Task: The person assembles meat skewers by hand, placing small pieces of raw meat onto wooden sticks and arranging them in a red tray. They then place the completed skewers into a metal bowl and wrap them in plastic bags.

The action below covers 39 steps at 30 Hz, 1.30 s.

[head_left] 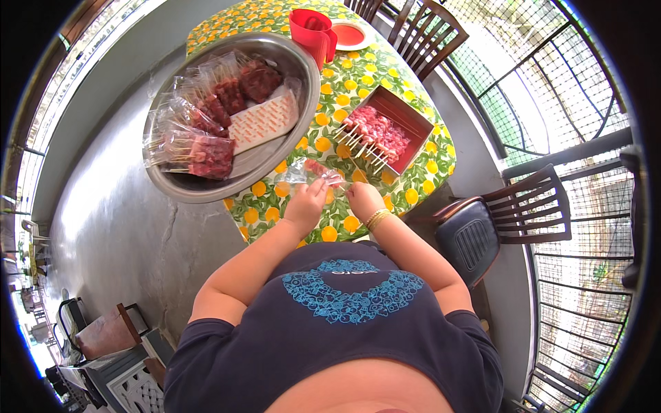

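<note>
Close to the table edge, a clear plastic bag (296, 171) lies around a short piece of raw meat on a stick, the meat skewer (323, 172). My left hand (308, 204) pinches the near side of the bag, fingers closed. My right hand (363, 200) has its fingertips closed at the pale stick end of the same skewer, right of the bag. Just beyond the right hand, an open red-brown box (417, 127) holds a row of raw meat skewers (377, 132), sticks pointing toward me over its edge.
A large metal basin (244, 186) at left holds several bagged bundles of meat skewers (210, 157) and a white slotted board (265, 122). Farther back stand a red jug (312, 38) and a red-and-white plate (350, 36). A chair (475, 230) stands right of the lemon-print tablecloth (330, 231).
</note>
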Motion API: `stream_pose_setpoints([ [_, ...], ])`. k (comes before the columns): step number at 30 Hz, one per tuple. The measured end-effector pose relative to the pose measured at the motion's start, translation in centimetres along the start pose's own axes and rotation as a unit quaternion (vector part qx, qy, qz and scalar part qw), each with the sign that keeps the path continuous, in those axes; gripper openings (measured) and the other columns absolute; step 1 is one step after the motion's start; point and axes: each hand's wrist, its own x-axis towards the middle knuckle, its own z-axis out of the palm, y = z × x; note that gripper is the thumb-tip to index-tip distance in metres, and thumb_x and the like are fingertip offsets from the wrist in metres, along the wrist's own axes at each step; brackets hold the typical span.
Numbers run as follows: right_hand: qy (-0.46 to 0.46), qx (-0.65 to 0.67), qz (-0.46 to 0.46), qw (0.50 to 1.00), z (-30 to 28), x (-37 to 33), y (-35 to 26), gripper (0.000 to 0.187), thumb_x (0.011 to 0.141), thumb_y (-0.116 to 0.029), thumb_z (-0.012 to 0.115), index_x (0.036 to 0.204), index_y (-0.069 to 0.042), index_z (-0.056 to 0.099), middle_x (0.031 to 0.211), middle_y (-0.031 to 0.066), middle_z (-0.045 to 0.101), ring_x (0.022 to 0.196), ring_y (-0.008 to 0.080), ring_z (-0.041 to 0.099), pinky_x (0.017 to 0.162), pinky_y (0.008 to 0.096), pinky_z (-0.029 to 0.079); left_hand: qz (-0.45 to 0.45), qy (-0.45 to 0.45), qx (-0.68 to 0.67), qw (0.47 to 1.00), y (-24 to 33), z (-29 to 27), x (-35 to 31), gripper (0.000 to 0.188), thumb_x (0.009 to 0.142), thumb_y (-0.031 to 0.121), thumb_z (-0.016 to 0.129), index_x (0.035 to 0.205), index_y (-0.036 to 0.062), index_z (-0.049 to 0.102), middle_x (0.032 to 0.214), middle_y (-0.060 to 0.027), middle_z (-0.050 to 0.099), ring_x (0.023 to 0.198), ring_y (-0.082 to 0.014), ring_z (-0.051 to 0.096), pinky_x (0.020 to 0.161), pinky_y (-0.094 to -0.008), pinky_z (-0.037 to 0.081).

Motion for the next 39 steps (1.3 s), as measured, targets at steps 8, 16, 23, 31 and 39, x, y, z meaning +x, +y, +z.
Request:
stream_pose_setpoints([
  [8,0.061,-0.016,0.055,0.996,3.1,1.9,2.2,0.023,0.091,-0.025,0.067,0.093,-0.002,0.07,0.092,0.021,0.071,0.088,0.0398,0.067,0.083,0.0467,0.053,0.018,-0.07,-0.042,0.996,-1.3,4.3,-3.7,0.045,0.084,0.002,0.058,0.128,0.0075,0.061,0.138,-0.0168,0.053,0.108,-0.0389,0.059,0.089,-0.044,0.055],
  [16,0.224,0.638,0.348,0.649,0.4,5.0,6.1,0.048,0.103,-0.033,0.053,0.134,0.002,0.044,0.125,0.0297,0.059,0.085,0.0403,0.069,0.074,0.052,0.061,0.005,-0.043,-0.042,0.998,-1.7,4.1,-4.3,0.035,0.085,0.012,0.066,0.12,0.0156,0.068,0.133,-0.0121,0.054,0.099,-0.0347,0.063,0.078,-0.0437,0.058],
  [23,0.152,0.736,0.379,0.54,-1.0,4.7,8.1,0.057,0.107,-0.039,0.042,0.151,-0.007,0.023,0.138,0.0268,0.051,0.105,0.0403,0.064,0.085,0.05,0.057,0.013,-0.01,-0.067,0.998,-0.5,1.7,-3.6,0.03,0.084,0.014,0.069,0.113,0.0132,0.07,0.13,-0.0116,0.055,0.101,-0.0355,0.059,0.081,-0.0432,0.055],
  [31,0.123,0.783,0.416,0.445,-1.1,6.2,9.3,0.015,0.1,-0.021,0.061,0.086,-0.016,0.061,0.067,-0.0056,0.06,0.056,0.01,0.051,0.056,0.0309,0.041,0.02,0.003,-0.212,0.977,0.3,2.2,6.1,0.016,0.089,0.018,0.068,0.102,0.0082,0.07,0.1,-0.0094,0.064,0.094,-0.0311,0.062,0.078,-0.0418,0.051],
  [39,0.12,0.684,0.336,0.637,-1.2,2.2,7.7,0.014,0.095,-0.018,0.068,0.083,-0.014,0.062,0.067,-0.0054,0.055,0.051,0.008,0.046,0.047,0.0245,0.037,-0.375,-0.233,-0.557,0.703,5.1,8.1,14.8,0.023,0.1,0.03,0.059,0.102,0.0094,0.069,0.093,-0.0019,0.069,0.071,-0.0158,0.065,0.053,-0.0331,0.051],
])
